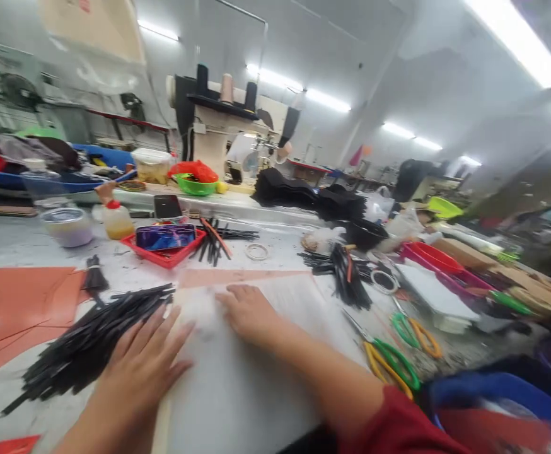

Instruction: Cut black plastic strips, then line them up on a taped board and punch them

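A large whitish sheet [251,391] lies on the worktable in front of me, with a salmon-coloured edge showing along its far side. My left hand [147,353] rests at the sheet's left edge with its fingers spread, beside a pile of black strips [81,340]. Flat on the sheet's upper part is my right hand [249,315], slightly blurred, its fingers stretched out. Neither hand grips anything. Salmon-coloured sheets [24,309] lie at the far left.
Scissors with green and yellow handles [391,366] lie right of my right forearm. A red tray [169,255] holding a phone, a bottle [117,221] and a roll of tape [256,252] stand beyond the sheet. A sewing machine [214,126] stands behind.
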`<state>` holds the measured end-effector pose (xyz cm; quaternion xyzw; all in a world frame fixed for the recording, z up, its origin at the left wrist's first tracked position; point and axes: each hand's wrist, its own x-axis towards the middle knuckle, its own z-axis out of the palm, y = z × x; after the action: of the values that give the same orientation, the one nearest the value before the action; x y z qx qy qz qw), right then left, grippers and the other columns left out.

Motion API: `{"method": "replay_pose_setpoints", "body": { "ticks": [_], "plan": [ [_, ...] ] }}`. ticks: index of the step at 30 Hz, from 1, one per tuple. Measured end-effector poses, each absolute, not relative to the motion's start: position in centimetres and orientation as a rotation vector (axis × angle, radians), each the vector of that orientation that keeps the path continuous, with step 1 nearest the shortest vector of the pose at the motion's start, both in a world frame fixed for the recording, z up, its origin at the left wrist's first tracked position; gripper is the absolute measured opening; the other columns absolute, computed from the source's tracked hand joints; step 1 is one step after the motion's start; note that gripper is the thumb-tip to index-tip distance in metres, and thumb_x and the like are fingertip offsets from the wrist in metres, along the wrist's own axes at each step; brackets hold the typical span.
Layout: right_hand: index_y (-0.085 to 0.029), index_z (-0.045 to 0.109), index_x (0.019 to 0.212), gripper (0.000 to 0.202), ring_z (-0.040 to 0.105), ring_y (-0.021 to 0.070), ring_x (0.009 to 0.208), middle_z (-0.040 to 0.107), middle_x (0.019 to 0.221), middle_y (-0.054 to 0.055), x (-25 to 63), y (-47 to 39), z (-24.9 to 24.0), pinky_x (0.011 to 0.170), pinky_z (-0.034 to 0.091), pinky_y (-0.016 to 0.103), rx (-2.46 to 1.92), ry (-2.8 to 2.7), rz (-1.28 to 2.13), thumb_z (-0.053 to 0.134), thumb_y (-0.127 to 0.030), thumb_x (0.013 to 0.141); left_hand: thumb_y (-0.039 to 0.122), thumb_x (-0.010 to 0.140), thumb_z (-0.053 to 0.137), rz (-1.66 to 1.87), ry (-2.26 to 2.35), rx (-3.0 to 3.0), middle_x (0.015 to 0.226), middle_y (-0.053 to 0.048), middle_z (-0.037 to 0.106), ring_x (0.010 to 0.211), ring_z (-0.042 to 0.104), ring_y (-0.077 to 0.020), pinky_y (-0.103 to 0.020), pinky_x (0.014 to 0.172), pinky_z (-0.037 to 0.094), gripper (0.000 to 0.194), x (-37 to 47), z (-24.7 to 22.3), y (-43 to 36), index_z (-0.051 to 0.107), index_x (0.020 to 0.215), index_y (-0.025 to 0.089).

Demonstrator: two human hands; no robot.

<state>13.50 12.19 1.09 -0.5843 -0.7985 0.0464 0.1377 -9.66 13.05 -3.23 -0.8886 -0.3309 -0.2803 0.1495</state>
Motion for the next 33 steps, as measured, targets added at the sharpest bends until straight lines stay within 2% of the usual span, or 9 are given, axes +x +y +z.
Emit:
{"method": "replay_pose_setpoints", "body": {
  "ticks": [4,8,10,13,16,18,23,28,33],
  "plan": [
    [-0.018,0.056,0.115,0.035,0.048,0.0284,0.111,0.053,0.123,0.015,17.7,3.2,0.0,0.093,0.037,0.046,-1.769,-2.259,0.08,0.05,-0.013,0.081,0.039,0.084,0.043,-0.899,-1.108,-2.644,0.13,-0.006,0.05,0.116,0.048,-0.0301,-0.045,0.099,0.03,0.044,-12.7,-5.4,6.3,0.039,0.128,0.033],
    [-0.016,0.057,0.11,0.032,0.051,0.0288,0.105,0.056,0.116,0.017,17.8,-2.1,-0.5,0.087,0.042,0.049,-1.653,-2.193,0.075,0.048,-0.01,0.079,0.041,0.085,0.04,-1.033,-1.778,-2.724,0.1,-0.003,0.065,0.09,0.062,-0.0228,-0.033,0.08,0.048,0.025,-14.8,-5.9,-1.4,0.055,0.101,0.029],
    [-0.017,0.058,0.106,0.029,0.053,0.0266,0.1,0.058,0.112,0.015,15.7,-2.9,-0.4,0.085,0.045,0.045,-1.449,-2.22,0.134,0.049,-0.011,0.08,0.044,0.084,0.039,-1.107,-2.187,-2.697,0.09,-0.002,0.066,0.082,0.063,-0.0207,-0.029,0.071,0.05,0.026,-14.3,-5.3,-4.0,0.056,0.093,0.027],
    [-0.017,0.06,0.102,0.025,0.055,0.0239,0.094,0.062,0.105,0.012,11.2,-3.0,0.1,0.082,0.046,0.04,-1.158,-2.271,0.255,0.051,-0.012,0.08,0.052,0.077,0.046,-1.353,-2.683,-2.533,0.076,-0.002,0.063,0.072,0.061,-0.0207,-0.03,0.066,0.049,0.032,-12.1,-3.8,-5.8,0.055,0.087,0.023],
    [-0.019,0.062,0.097,0.021,0.056,0.0207,0.088,0.065,0.097,0.007,7.3,-2.4,0.5,0.078,0.046,0.034,-1.046,-2.332,0.321,0.054,-0.014,0.078,0.059,0.065,0.057,-1.844,-3.027,-2.286,0.062,0.003,0.055,0.058,0.054,-0.0166,-0.027,0.055,0.044,0.041,-10.0,-2.9,-6.2,0.05,0.08,0.021],
    [-0.019,0.063,0.091,0.017,0.056,0.0193,0.082,0.065,0.089,0.005,5.8,-2.0,0.4,0.074,0.046,0.031,-1.047,-2.377,0.319,0.055,-0.015,0.077,0.062,0.061,0.057,-2.043,-3.123,-2.195,0.055,0.006,0.05,0.048,0.048,-0.013,-0.025,0.048,0.04,0.046,-9.1,-2.9,-6.3,0.046,0.078,0.021],
    [-0.017,0.062,0.079,0.011,0.052,0.0207,0.075,0.063,0.081,0.006,4.5,-1.7,-0.7,0.067,0.045,0.032,-1.061,-2.389,0.234,0.056,-0.012,0.072,0.063,0.059,0.057,-2.128,-3.207,-2.127,0.045,0.009,0.047,0.034,0.035,-0.0078,-0.021,0.038,0.03,0.048,-8.5,-3.8,-6.2,0.039,0.076,0.021],
    [-0.019,0.061,0.072,0.014,0.049,0.0197,0.073,0.06,0.078,0.006,4.5,-2.1,-1.5,0.067,0.043,0.031,-1.026,-2.376,0.191,0.051,-0.008,0.073,0.057,0.063,0.057,-2.143,-3.288,-2.018,0.044,0.008,0.05,0.034,0.039,-0.0087,-0.018,0.036,0.028,0.042,-8.4,-3.7,-6.2,0.039,0.077,0.021],
    [-0.019,0.062,0.078,0.013,0.048,0.0191,0.074,0.06,0.083,0.006,4.8,-2.3,-1.4,0.068,0.043,0.031,-1.001,-2.353,0.214,0.051,-0.012,0.078,0.055,0.065,0.054,-2.192,-3.334,-1.894,0.044,0.008,0.052,0.034,0.04,-0.0094,-0.019,0.035,0.032,0.04,-7.9,-3.9,-6.3,0.035,0.078,0.023]
  ]
}}
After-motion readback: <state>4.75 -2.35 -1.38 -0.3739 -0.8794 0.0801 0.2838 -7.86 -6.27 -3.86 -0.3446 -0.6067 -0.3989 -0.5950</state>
